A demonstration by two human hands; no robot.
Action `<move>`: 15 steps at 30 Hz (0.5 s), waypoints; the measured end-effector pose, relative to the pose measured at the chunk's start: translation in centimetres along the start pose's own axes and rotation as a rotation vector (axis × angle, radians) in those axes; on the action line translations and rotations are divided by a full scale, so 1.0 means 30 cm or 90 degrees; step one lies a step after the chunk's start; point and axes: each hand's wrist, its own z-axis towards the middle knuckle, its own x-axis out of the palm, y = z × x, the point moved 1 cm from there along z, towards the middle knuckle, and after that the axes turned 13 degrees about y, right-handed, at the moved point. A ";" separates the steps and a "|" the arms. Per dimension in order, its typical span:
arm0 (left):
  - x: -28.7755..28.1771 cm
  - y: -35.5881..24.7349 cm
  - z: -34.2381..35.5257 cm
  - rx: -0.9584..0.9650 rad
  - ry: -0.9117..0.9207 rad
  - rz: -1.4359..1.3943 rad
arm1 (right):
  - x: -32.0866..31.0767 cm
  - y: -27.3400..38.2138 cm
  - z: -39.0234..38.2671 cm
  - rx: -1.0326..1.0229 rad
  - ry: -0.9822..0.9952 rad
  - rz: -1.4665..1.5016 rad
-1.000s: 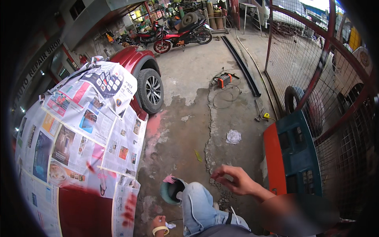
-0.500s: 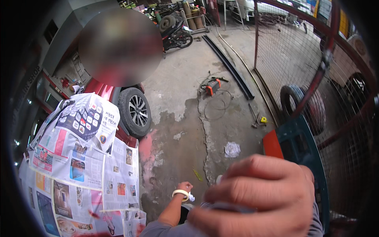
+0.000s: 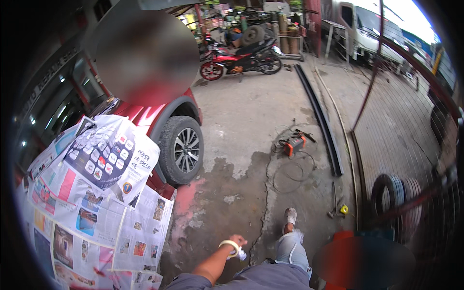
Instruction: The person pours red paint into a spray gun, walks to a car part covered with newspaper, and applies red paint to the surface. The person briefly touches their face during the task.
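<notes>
My left hand (image 3: 238,240) hangs low in front of my body, its fingers curled. Crumpled white paper (image 3: 242,254) shows at the underside of that hand, seemingly gripped by it, though the fingers hide part of the contact. Around my left wrist sits a pale yellow roll of masking tape (image 3: 230,247). My right hand is out of the picture. To my left, newspaper sheets (image 3: 116,232) cover the side of a red car (image 3: 181,108), whose front wheel (image 3: 186,150) stays uncovered. One of my legs (image 3: 292,249) is stepping forward.
A corded orange-and-black machine (image 3: 294,144) with looped cable lies on the wet concrete. Beyond are a long black metal channel (image 3: 319,121), a hammer-like tool (image 3: 333,205), a yellow tape roll (image 3: 344,209), tyres (image 3: 386,193) by a mesh gate, and a red motorcycle (image 3: 241,60).
My right hand, raised close to the camera before, has left the picture. The view has tilted up and shifted, showing more of the yard. My left hand still hangs low with the white paper.
</notes>
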 end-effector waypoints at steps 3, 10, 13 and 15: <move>-0.020 0.177 0.045 -0.241 0.198 0.243 | 0.039 0.439 0.023 0.025 -0.004 -0.122; -0.281 0.134 0.071 -0.466 0.069 -0.079 | 0.233 1.809 0.027 -0.037 -0.046 -0.786; -0.626 -0.070 0.239 -0.345 -0.191 -0.328 | 0.297 2.620 -0.010 -0.259 -0.432 -1.552; -0.826 -0.127 0.409 -0.161 -0.412 -0.435 | 0.551 3.243 -0.202 -0.531 -0.543 -1.214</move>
